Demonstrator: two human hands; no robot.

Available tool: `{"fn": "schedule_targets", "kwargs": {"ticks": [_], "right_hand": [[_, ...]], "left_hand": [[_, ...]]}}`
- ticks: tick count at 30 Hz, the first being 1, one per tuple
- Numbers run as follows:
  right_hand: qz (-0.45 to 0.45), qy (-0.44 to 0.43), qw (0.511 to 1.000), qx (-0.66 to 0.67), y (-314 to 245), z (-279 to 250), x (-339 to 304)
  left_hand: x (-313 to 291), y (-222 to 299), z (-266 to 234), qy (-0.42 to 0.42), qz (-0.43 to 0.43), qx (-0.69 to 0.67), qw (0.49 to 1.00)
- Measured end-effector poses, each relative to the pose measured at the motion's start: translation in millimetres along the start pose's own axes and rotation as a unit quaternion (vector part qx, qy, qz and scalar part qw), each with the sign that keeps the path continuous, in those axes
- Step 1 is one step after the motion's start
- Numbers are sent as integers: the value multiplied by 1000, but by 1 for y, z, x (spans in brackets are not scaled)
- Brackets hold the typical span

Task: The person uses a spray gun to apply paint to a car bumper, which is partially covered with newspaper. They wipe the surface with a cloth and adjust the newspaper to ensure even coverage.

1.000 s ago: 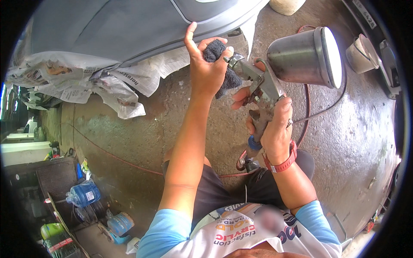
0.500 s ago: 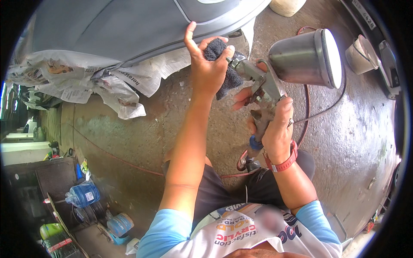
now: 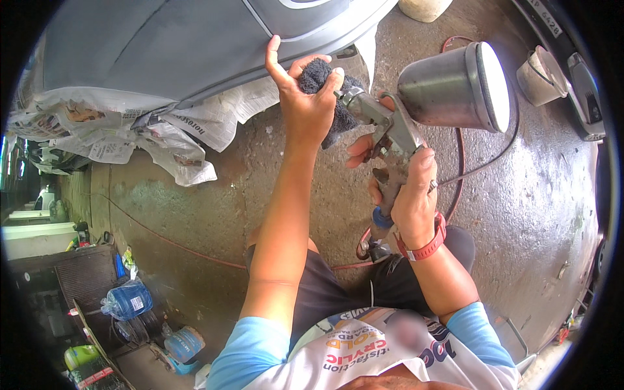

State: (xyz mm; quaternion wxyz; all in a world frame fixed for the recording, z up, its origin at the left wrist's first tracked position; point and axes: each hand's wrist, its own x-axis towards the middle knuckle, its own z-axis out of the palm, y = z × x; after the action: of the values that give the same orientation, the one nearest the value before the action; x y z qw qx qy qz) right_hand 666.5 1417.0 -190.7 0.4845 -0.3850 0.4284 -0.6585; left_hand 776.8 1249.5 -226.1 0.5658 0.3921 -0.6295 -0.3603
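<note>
My right hand point(image 3: 413, 195) grips the handle of a metal spray gun point(image 3: 402, 136), with fingers around the trigger area. A round metal paint cup point(image 3: 437, 88) with a pale lid is fixed to the gun and tips to the right. My left hand point(image 3: 305, 104) pinches a dark grey cloth point(image 3: 340, 120) between thumb and fingers, with the index finger stretched out. The cloth lies against the gun's nozzle end. Just beyond my left hand is a grey-coated car body panel point(image 3: 188, 45), with newspaper masking point(image 3: 201, 127) along its lower edge.
A red air hose point(image 3: 175, 239) runs across the concrete floor, another loop behind the gun. At the far right stand a white bucket point(image 3: 541, 78) and a dark car's bumper point(image 3: 588, 97). Blue plastic water bottles point(image 3: 127, 299) and a crate-like rack are at lower left.
Both hands, the cloth and the spray gun sit slightly further left in the picture, and the view has shifted a little. My grips look the same.
</note>
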Motion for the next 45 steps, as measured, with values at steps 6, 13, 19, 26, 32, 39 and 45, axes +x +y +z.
{"fn": "schedule_targets", "kwargs": {"ticks": [6,13,19,26,32,39,45], "right_hand": [[-2,7,1000,5,2,-1,0],[0,-5,1000,-1,7,10,1],[9,-6,997,-78,3,-5,-1],[-115,-43,992,-24,25,-10,11],[-142,-21,988,-47,14,-17,7],[-99,-55,994,-9,7,-12,13],[-152,-18,987,-40,16,-11,11]], "left_hand": [[-7,-1,5,-26,-40,-31,998],[-8,-7,-4,-42,-26,11,999],[3,-26,17,3,243,120,963],[-3,-39,10,27,39,-21,999],[-8,-27,14,6,24,34,999],[-6,-21,8,-16,46,62,997],[-9,-14,20,-4,23,22,999]]}}
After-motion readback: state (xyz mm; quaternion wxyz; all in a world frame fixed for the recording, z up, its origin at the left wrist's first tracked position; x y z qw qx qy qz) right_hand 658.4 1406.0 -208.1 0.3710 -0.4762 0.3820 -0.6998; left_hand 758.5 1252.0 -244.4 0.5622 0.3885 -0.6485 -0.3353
